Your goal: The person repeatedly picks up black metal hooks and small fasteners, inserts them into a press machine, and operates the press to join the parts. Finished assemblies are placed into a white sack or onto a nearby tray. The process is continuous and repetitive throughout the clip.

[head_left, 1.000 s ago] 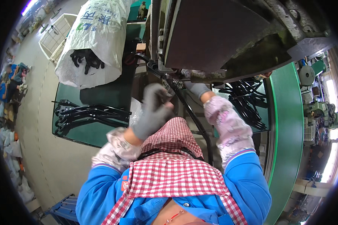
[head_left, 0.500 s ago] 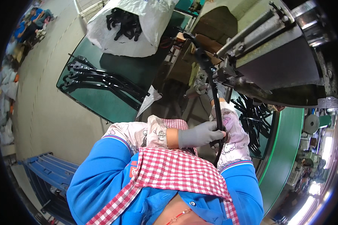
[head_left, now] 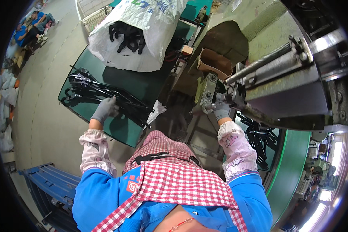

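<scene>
Though crooked, rods [head_left: 104,88] diagonally rightward

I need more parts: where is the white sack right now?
In the head view, the white sack lies at upper left on the green table, beyond the black metal bars by the left hand.

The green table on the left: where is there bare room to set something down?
The table is bare between white sack and black bars, and along its near edge right of the left hand. It is crowded at the bars, beside that hand, and where the sack lies.
</scene>
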### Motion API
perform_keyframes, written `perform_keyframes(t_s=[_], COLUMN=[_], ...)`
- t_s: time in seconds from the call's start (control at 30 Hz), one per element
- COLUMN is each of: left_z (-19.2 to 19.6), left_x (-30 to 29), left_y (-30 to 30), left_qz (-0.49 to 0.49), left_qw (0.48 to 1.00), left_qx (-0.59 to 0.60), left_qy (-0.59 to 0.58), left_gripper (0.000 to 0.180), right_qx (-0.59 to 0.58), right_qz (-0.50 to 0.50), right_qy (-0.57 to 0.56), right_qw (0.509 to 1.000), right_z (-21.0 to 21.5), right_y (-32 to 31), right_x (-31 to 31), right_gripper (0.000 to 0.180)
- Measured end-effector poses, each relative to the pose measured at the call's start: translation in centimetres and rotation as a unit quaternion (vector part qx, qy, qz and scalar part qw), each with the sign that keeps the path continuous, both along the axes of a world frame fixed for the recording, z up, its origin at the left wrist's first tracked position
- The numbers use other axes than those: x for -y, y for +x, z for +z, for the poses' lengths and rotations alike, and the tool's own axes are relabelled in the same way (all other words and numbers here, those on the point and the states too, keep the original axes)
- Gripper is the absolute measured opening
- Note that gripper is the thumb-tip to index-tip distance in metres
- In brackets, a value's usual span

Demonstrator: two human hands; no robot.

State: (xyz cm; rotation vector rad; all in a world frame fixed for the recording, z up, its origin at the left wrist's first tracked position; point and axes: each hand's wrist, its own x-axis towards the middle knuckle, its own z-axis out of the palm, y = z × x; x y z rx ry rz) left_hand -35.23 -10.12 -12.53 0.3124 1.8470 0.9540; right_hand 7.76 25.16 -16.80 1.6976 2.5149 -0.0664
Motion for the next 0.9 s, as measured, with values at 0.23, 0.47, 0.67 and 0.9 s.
perform_keyframes(t_s=[0.23,0.47,0.67,0.9], left_z=[1.0,-9.3,-15.0,-1.7], left_x=[-12.2,-31.0,-29.2,-15.3], left_y=[-0.6,-10.2,-13.8,1.5], left_qz=[-0.152,-0.280,-0.260,-0.032], left_qw=[0.846,0.763,0.792,0.919], left_qx=[-0.506,-0.581,-0.549,-0.264], left_qy=[0.065,0.047,0.060,0.291], left_gripper=[0.047,0.055,0.050,0.044], right_qx=[-0.026,-0.075,-0.125,-0.387], right_qz=[-0.004,-0.008,0.020,0.096], right_qy=[-0.028,-0.019,-0.028,-0.034], right_qw=[0.999,0.997,0.992,0.917], right_z=[-0.2,0.4,-0.2,5.6], right_y=[0.5,1.3,-0.6,2.2], right_x=[0.3,1.2,0.8,5.8], right_gripper=[0.029,0.027,0.026,0.024])
